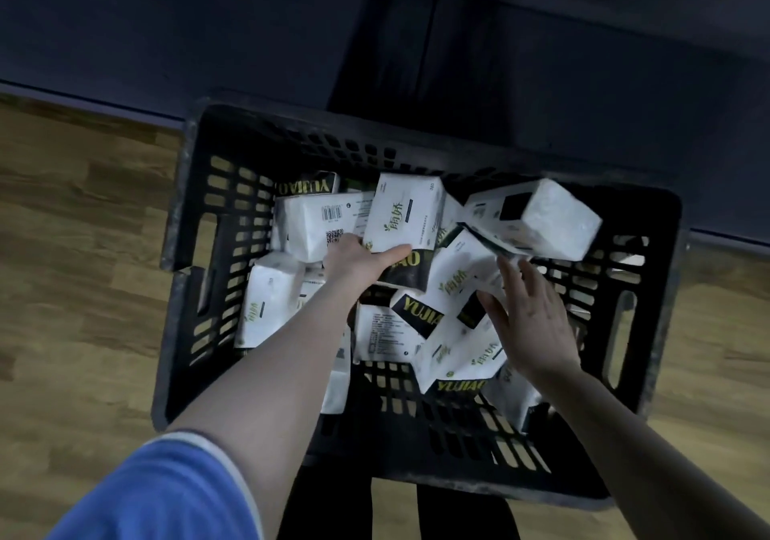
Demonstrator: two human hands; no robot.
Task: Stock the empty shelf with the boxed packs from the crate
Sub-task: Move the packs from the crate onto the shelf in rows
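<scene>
A black slotted plastic crate [196,222] stands on the floor below me, holding several white packs with green and black print. My left hand [362,260] grips one upright pack [406,216] near the crate's middle, thumb across its lower face. My right hand [529,314] hovers with spread, straight fingers over the packs on the right side. Just beyond its fingertips a blurred pack [541,218] lies tilted above the others. The rest lie jumbled across the crate's bottom.
The crate sits on a wood-pattern floor [83,247]. A dark blue shelf base or wall panel [208,31] runs across the top of the view, right behind the crate. Dark trouser legs show beneath the crate's near edge.
</scene>
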